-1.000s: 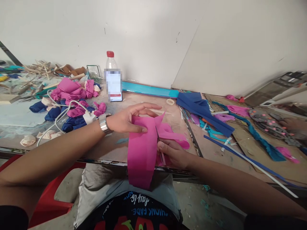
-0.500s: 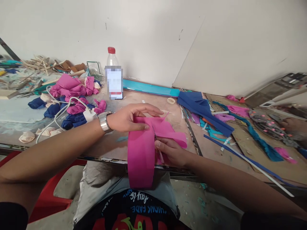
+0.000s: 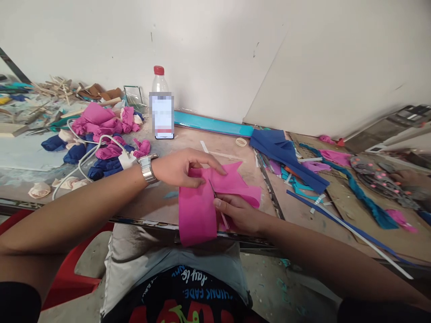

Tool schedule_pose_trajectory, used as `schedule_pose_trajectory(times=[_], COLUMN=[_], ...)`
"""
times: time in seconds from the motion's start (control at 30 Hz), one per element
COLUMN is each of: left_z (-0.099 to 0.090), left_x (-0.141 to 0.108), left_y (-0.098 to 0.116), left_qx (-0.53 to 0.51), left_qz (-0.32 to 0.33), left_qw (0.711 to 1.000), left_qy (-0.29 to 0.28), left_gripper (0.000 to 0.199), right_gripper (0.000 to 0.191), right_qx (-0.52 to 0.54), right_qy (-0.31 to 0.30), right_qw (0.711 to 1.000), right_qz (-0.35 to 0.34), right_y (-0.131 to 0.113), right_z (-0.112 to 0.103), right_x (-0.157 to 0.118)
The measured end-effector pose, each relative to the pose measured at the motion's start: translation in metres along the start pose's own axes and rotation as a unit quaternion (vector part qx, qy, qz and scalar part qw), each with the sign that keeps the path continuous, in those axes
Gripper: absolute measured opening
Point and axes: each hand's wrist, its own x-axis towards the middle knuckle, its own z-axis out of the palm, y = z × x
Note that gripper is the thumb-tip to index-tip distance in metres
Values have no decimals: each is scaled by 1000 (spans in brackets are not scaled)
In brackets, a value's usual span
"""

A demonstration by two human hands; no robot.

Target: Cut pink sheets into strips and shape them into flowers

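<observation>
A wide strip of pink material (image 3: 198,215) lies across the table's front edge, its lower end hanging over. My left hand (image 3: 183,168), with a metal watch at the wrist, pinches the strip's upper part between thumb and fingers. In my right hand (image 3: 237,213) are small scissors (image 3: 215,192), their blades pointing up and left against the pink material beside my left fingertips. To the right of the blades, a pointed piece and a folded loop of the same material rest on the table, above my right hand.
Pink and blue fabric bundles (image 3: 97,121) with a white cable lie at left. A phone (image 3: 163,116) leans on a red-capped bottle (image 3: 159,80). Blue cloth (image 3: 286,154) and strips lie right. Another person's hand (image 3: 409,179) is at far right.
The pink strip's hanging end has moved up, and its pointed piece now spreads flatter to the right. The scissors have shifted slightly left along the material, with both hands still holding on.
</observation>
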Motion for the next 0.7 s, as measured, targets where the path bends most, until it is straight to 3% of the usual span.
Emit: schedule_pose_trajectory(times=[0.17, 0.43, 0.57, 0.7], left_z=[0, -1, 0, 4], left_x=[-2, 1, 2, 2], left_y=[4, 6, 5, 2], left_qx=[-24, -124, -147, -138], left_qz=[-63, -82, -91, -55], left_qw=[998, 988, 984, 988], left_qy=[13, 48, 36, 47], left_gripper=[56, 60, 61, 56], right_gripper=[39, 47, 51, 57], right_qx=[24, 40, 20, 17], right_qy=[2, 43, 8, -18], right_qw=[1000, 998, 1000, 1000], right_qz=[-11, -18, -13, -17], right_y=[-1, 0, -1, -1], right_z=[1, -3, -3, -4], right_x=[-2, -6, -7, -7])
